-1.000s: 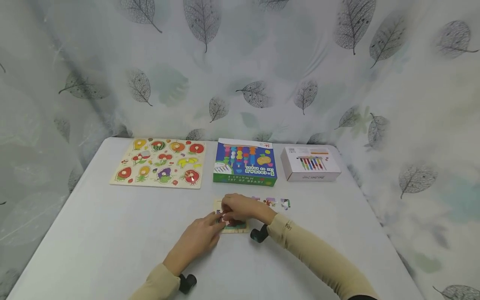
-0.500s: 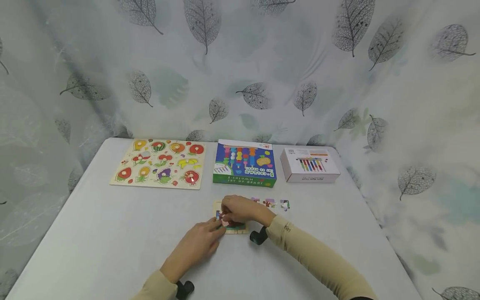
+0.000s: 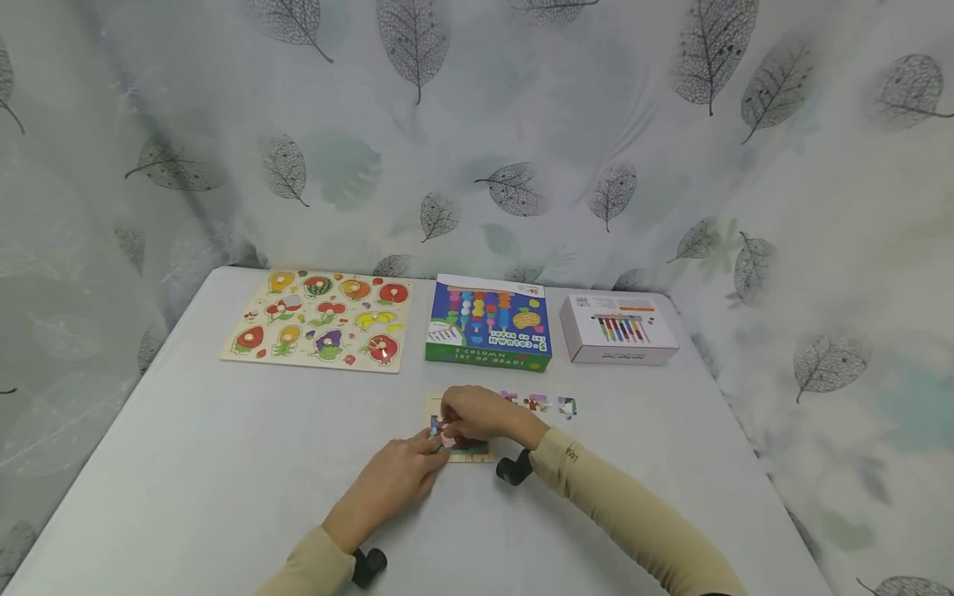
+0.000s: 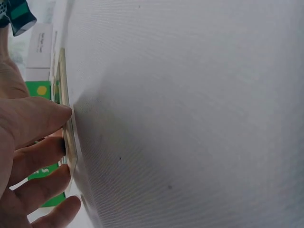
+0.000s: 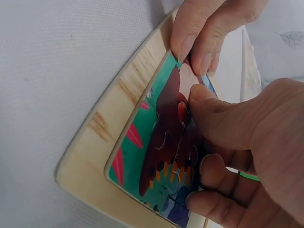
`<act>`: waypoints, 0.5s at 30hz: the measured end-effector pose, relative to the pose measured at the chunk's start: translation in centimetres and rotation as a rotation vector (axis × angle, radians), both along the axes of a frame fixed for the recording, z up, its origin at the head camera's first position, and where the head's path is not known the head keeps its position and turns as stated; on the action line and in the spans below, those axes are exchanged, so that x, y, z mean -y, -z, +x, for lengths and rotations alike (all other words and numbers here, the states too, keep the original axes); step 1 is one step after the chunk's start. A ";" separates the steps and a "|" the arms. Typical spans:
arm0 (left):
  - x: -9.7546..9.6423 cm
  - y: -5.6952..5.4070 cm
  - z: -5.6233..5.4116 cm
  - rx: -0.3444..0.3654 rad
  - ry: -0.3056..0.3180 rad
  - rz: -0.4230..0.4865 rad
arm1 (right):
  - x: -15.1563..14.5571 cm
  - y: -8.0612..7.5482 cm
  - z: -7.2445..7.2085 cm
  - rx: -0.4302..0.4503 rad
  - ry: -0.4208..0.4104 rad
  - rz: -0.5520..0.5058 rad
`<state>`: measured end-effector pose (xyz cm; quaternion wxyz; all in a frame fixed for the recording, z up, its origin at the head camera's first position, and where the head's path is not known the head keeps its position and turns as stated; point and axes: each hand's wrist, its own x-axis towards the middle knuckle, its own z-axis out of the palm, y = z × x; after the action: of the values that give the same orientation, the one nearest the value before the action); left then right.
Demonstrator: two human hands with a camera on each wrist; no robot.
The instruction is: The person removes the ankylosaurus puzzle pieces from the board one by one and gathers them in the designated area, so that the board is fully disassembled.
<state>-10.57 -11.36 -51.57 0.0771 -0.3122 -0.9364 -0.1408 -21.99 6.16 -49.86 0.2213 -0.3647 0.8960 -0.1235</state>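
A wooden jigsaw puzzle [image 5: 90, 156] in a pale frame lies flat on the white table, largely assembled, with dark red and green artwork. Over its upper part bends my right hand [image 3: 480, 412]; the thumb [image 5: 204, 95] lies against a pink and dark red puzzle piece [image 3: 450, 443], pinching it, while the index fingertip is hidden. My left hand [image 3: 391, 476] rests at the puzzle's left side, fingertips [image 5: 183, 45] pressing near the edge. In the left wrist view, the left thumb [image 4: 52, 114] touches the board's rim. Several loose puzzle pieces [image 3: 537, 403] lie right of the board, partly behind the right hand.
Along the table's [image 3: 224, 463] back stand a fruit peg puzzle [image 3: 316, 323], a blue and green bead-set box [image 3: 488, 323] and a white box [image 3: 619, 329]. A leaf-print curtain [image 3: 477, 124] hangs behind and at the sides.
Both hands stay at the puzzle with hardly any shift; the left hand has drawn slightly down and left since the first frame. The camera view has moved a little.
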 end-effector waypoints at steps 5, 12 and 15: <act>0.1 0.0 0.0 0.012 -0.006 0.008 | 0.1 0.0 -0.1 -0.001 0.009 0.021; 0.0 0.0 0.0 0.001 -0.011 -0.005 | 0.2 0.1 -0.3 0.009 0.016 0.034; 0.0 0.0 0.0 0.008 -0.017 -0.038 | 0.2 0.2 -0.4 0.008 0.012 0.039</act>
<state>-10.62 -11.33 -51.56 0.0688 -0.3052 -0.9417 -0.1234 -22.37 5.93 -50.05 0.2310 -0.3545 0.8995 -0.1087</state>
